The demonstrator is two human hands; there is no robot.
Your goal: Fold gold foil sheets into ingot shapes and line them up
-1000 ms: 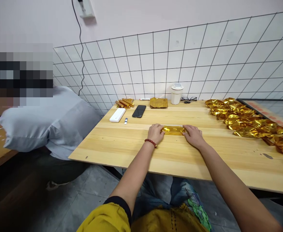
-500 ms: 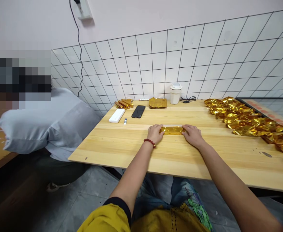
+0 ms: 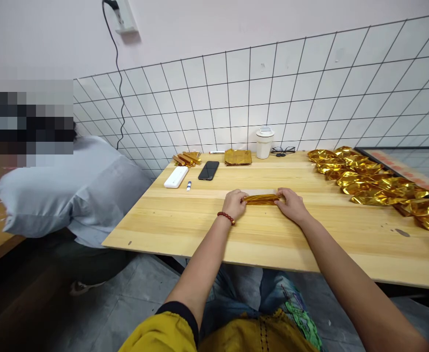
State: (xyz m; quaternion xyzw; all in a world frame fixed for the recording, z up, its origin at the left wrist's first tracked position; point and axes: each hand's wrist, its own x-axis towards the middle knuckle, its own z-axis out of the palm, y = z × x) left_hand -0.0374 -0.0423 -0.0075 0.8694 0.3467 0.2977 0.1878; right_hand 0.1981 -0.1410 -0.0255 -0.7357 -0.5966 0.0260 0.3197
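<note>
A narrow folded strip of shiny gold foil paper [image 3: 261,199] lies level between my hands, over the middle of the wooden table [image 3: 185,230]. My left hand [image 3: 235,203] pinches its left end, a beaded bracelet round the wrist. The right end is gripped by my right hand [image 3: 290,202], thumb in front and fingers behind. Both sets of fingertips are partly hidden. Several puffed, folded gold foil pieces [image 3: 372,181] lie in rows to the right. At the back sit a flat stack of gold paper [image 3: 238,157] and a bundle of narrow gold strips [image 3: 187,159].
Left of my hands are a black phone [image 3: 209,170], a white power bank [image 3: 176,177] and a small blue-and-white tube [image 3: 188,186]. A lidded white cup [image 3: 264,143] and glasses [image 3: 283,150] stand by the tiled wall. A person in a grey shirt [image 3: 75,190] sits at left.
The gold foil between my hands has become narrower and darker, with its broad shiny face turned or folded over. Both hands keep hold of its ends. The view has shifted slightly.
</note>
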